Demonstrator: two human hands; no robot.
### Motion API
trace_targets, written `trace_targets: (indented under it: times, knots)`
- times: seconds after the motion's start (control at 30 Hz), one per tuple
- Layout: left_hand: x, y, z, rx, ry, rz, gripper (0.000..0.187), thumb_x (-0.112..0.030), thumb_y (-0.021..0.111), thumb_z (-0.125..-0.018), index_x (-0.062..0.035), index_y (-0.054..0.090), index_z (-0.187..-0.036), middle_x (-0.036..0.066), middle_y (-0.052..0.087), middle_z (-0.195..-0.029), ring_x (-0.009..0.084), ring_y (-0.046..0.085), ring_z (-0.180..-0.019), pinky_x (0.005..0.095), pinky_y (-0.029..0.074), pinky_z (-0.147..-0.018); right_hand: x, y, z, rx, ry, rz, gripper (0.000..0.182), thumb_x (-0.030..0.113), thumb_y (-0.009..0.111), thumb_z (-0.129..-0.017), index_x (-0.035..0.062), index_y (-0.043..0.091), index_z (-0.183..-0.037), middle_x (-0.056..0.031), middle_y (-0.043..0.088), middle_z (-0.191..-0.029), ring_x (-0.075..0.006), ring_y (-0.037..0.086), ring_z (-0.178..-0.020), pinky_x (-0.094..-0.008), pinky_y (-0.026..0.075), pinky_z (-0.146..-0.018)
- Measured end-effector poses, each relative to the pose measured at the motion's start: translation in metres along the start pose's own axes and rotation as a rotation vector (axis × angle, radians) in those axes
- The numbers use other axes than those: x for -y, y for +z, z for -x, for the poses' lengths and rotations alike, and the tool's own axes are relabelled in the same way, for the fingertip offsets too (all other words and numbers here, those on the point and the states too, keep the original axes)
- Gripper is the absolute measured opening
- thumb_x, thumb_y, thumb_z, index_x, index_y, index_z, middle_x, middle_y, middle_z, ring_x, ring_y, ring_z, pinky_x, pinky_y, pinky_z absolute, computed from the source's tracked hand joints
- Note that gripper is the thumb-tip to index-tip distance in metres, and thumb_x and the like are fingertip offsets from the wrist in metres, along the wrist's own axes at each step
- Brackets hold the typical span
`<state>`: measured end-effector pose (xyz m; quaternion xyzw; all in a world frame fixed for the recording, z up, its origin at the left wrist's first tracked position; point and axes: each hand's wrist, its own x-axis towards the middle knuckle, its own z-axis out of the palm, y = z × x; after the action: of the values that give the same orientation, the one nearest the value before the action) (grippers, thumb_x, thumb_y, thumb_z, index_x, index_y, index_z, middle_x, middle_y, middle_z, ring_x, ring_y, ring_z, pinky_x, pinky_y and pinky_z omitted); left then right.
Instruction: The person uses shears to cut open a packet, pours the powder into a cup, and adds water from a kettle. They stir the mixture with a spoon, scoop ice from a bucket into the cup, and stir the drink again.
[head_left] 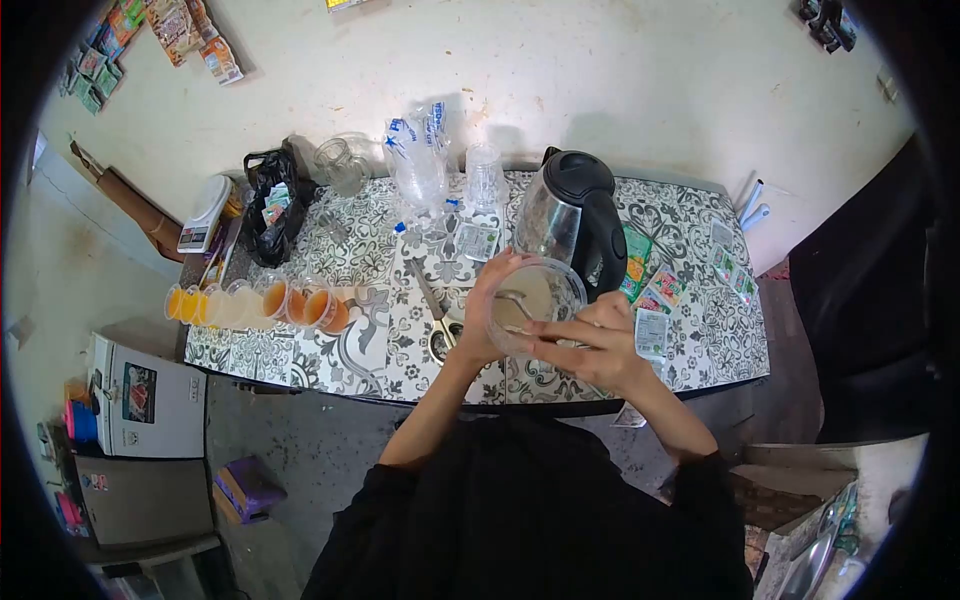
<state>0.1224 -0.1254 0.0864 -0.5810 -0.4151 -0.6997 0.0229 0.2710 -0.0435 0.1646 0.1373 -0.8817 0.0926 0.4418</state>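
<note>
Spillage looks like your main risk here, since your left hand (485,320) fingers wrap the clear cup (537,300) of pale liquid held above the table (700,330) edge while your right hand (590,340) fingers pinch the spoon (515,298) stirring inside, so one hard swirl slops it over the rim.

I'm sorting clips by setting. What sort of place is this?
Probably a small home or stall drink-making corner, not a fitted kitchen: a black electric kettle on a patterned black-and-white tabletop, a row of clear plastic cups of orange drink, and green drink-mix sachets beside it.
</note>
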Motion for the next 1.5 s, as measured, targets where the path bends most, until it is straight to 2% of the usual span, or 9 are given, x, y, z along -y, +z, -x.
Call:
trace_targets:
  times: [0.37,0.47,0.53,0.67,0.73,0.87,0.93,1.23,1.5]
  knots:
    - [-0.004,-0.001,0.0,0.018,-0.057,-0.061,0.086,-0.022,0.083,-0.052,-0.0084,0.038,-0.124,0.013,0.056,-0.11,0.0279,0.052,-0.105,0.0453,0.03,-0.1,0.003,0.0,0.005,-0.048,0.188,-0.073,0.032,0.004,0.062,-0.061,0.0184,0.068,-0.09,0.0073,0.065,-0.088,-0.0114,0.048,-0.067,-0.0272,0.031,-0.064]
    - [-0.004,0.003,0.002,0.021,-0.058,-0.073,0.085,-0.024,0.083,-0.052,-0.0092,0.039,-0.123,0.013,0.056,-0.11,0.0284,0.052,-0.105,0.0459,0.031,-0.099,0.004,0.003,0.004,-0.079,0.196,-0.063,0.021,0.003,0.067,-0.064,0.0137,0.064,-0.082,0.0032,0.067,-0.087,-0.0136,0.046,-0.067,-0.027,0.032,-0.065]
    - [-0.004,0.008,0.0,-0.018,-0.006,-0.131,0.086,-0.025,0.083,-0.052,-0.0098,0.038,-0.124,0.012,0.056,-0.11,0.0285,0.052,-0.105,0.0461,0.031,-0.099,-0.002,0.005,0.002,-0.152,0.252,-0.013,0.032,0.001,0.062,-0.062,0.015,0.066,-0.09,0.0029,0.065,-0.087,-0.0151,0.05,-0.069,-0.0283,0.033,-0.066]
    - [-0.007,0.002,-0.006,0.033,0.039,-0.347,0.089,-0.025,0.084,-0.052,-0.0112,0.035,-0.126,0.013,0.056,-0.109,0.0287,0.052,-0.105,0.0465,0.033,-0.097,0.001,0.004,0.005,-0.16,0.335,0.005,0.027,-0.002,0.06,-0.068,0.0091,0.061,-0.092,-0.0029,0.063,-0.085,-0.0188,0.052,-0.069,-0.0306,0.035,-0.065]
    - [0.002,0.005,-0.001,-0.005,0.071,-0.308,0.091,-0.024,0.084,-0.052,-0.0115,0.034,-0.126,0.013,0.056,-0.109,0.0289,0.052,-0.105,0.0462,0.033,-0.097,0.011,0.011,0.015,-0.169,0.564,-0.167,0.018,-0.005,0.054,-0.077,0.0041,0.053,-0.093,-0.0093,0.06,-0.082,-0.0213,0.053,-0.07,-0.0325,0.039,-0.063]
    - [0.012,0.008,0.008,-0.046,0.116,-0.279,0.093,-0.021,0.085,-0.051,-0.012,0.033,-0.127,0.014,0.055,-0.109,0.0289,0.052,-0.104,0.046,0.034,-0.096,0.025,0.016,0.011,-0.259,0.704,-0.427,0.014,-0.006,0.049,-0.081,0.0019,0.049,-0.093,-0.0135,0.058,-0.082,-0.0225,0.054,-0.072,-0.0322,0.044,-0.063]
    - [0.016,0.012,0.013,-0.095,0.081,-0.219,0.093,-0.021,0.085,-0.051,-0.0119,0.033,-0.128,0.014,0.055,-0.109,0.0284,0.052,-0.104,0.0459,0.033,-0.097,0.025,0.017,0.012,-0.445,0.768,-0.531,0.012,-0.006,0.048,-0.083,0.0009,0.049,-0.092,-0.0151,0.057,-0.084,-0.0214,0.055,-0.074,-0.0303,0.045,-0.064]
    - [0.01,0.001,0.005,-0.017,0.03,-0.232,0.092,-0.023,0.085,-0.051,-0.0113,0.035,-0.127,0.016,0.054,-0.109,0.0304,0.051,-0.105,0.0474,0.029,-0.099,0.021,0.006,0.016,-0.015,0.366,-0.04,0.023,-0.009,0.052,-0.073,0.0044,0.055,-0.091,-0.012,0.052,-0.081,-0.0235,0.054,-0.069,-0.0325,0.044,-0.06]
    - [0.019,0.004,0.013,-0.041,0.051,-0.203,0.094,-0.028,0.086,-0.05,-0.0116,0.036,-0.128,0.016,0.054,-0.11,0.031,0.051,-0.105,0.047,0.029,-0.099,0.036,0.026,0.029,-0.327,0.696,-0.317,0.021,-0.009,0.054,-0.074,0.0038,0.048,-0.089,-0.0123,0.051,-0.079,-0.022,0.053,-0.067,-0.0304,0.044,-0.057]
